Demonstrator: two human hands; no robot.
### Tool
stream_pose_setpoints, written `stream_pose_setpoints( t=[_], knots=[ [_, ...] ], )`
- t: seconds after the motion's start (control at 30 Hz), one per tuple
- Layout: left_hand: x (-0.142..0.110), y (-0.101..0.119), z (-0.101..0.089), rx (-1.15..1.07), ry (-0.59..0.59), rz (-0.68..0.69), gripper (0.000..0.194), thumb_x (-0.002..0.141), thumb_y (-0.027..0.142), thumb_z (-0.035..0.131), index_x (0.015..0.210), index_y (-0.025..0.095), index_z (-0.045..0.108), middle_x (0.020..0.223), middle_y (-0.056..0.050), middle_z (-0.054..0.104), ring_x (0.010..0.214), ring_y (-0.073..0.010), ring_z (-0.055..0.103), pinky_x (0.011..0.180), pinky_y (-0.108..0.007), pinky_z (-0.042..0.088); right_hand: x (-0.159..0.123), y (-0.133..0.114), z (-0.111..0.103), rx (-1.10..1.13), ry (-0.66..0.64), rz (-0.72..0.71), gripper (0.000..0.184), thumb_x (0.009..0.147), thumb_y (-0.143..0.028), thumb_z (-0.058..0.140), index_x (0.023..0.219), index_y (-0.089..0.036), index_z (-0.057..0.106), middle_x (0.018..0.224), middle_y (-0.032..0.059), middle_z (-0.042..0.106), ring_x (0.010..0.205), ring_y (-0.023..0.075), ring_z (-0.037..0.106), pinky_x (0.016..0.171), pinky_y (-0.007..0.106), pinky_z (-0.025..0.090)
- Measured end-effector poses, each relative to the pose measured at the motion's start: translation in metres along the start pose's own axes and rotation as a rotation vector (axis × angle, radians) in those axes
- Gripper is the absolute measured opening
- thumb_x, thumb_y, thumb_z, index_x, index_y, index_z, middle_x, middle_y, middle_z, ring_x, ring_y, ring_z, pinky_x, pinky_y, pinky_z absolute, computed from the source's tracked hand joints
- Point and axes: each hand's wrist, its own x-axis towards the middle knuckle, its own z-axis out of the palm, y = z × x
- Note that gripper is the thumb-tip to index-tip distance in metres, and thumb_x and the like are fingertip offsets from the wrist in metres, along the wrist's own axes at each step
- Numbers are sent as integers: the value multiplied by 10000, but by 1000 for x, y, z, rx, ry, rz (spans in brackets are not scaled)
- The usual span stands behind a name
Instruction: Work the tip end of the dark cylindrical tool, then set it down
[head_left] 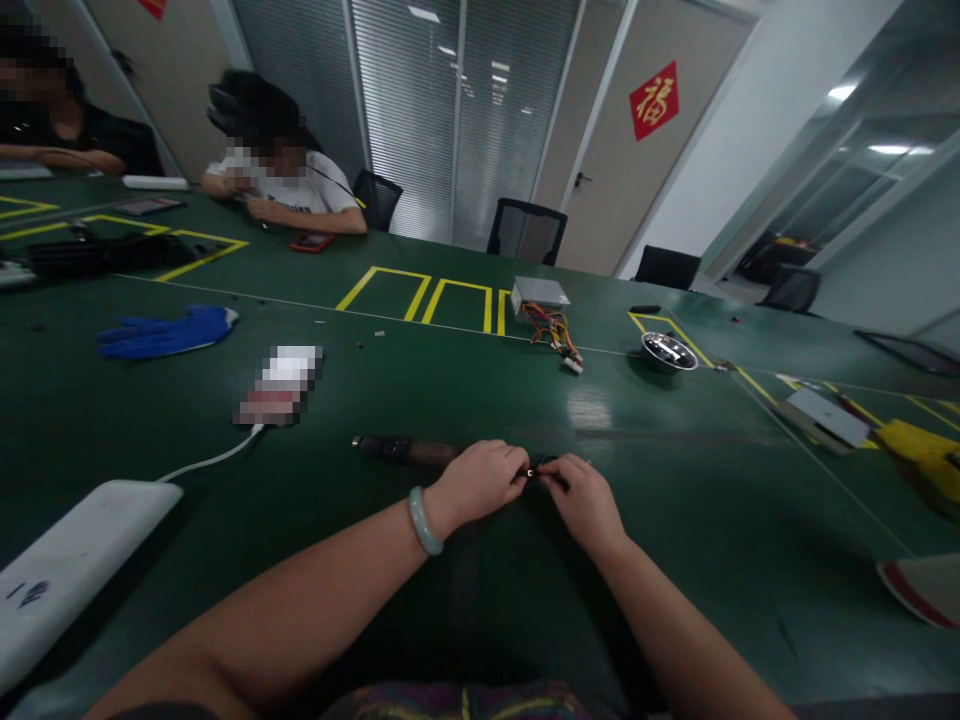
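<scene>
Over the green table my left hand (484, 482), with a pale bangle (425, 522) at the wrist, is closed in a pinch. My right hand (583, 503) faces it, fingertips pinched too. Between the two sets of fingertips shows a small dark piece with a bright ring-like end (530, 473); its kind is too small to make out. Just beyond my left hand lies a dark cylindrical tool (409, 450) with a metal tip, resembling an electric screwdriver, partly hidden by that hand.
A white power bank (82, 570) is cabled to a phone (277, 385) on the left, near a blue glove (169, 332). A power supply box (540, 295) with loose wires and a metal bowl (669, 350) stand further back. A person (322, 190) sits across the table.
</scene>
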Motion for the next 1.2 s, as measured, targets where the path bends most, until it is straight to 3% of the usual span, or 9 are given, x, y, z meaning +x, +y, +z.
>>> stream_pose_setpoints(
  t=[0.7, 0.97, 1.13, 1.2],
  knots=[
    [1, 4, -6, 35, -39, -23, 118, 893, 293, 568, 950, 191, 552, 871, -36, 621, 850, -188, 608, 792, -314, 469, -3, 6, 7, -105, 13, -94, 134, 898, -209, 559, 936, -221, 687, 915, 42, 671, 853, 194, 609, 814, 332, 448],
    [1, 3, -3, 67, -16, -16, 134, 912, 311, 541, 976, 193, 537, 863, -35, 633, 832, -197, 618, 761, -324, 478, 4, 0, 4, -269, -67, -186, 245, 958, -216, 455, 953, -216, 700, 884, 59, 660, 816, 187, 604, 791, 332, 448],
    [1, 3, -3, 82, -2, 5, 146, 916, 308, 535, 1006, 194, 520, 895, -36, 646, 856, -206, 627, 766, -332, 482, 6, 6, 10, -337, -66, -236, 222, 962, -187, 427, 981, -203, 648, 1183, 83, 616, 977, 200, 597, 855, 350, 438],
    [1, 3, -3, 93, -13, 10, 156, 921, 312, 531, 1019, 192, 517, 915, -43, 647, 872, -210, 630, 775, -337, 484, 7, 9, 15, -369, -110, -269, 191, 948, -144, 429, 962, -189, 614, 1112, 81, 638, 942, 197, 595, 838, 345, 436]
  ],
)
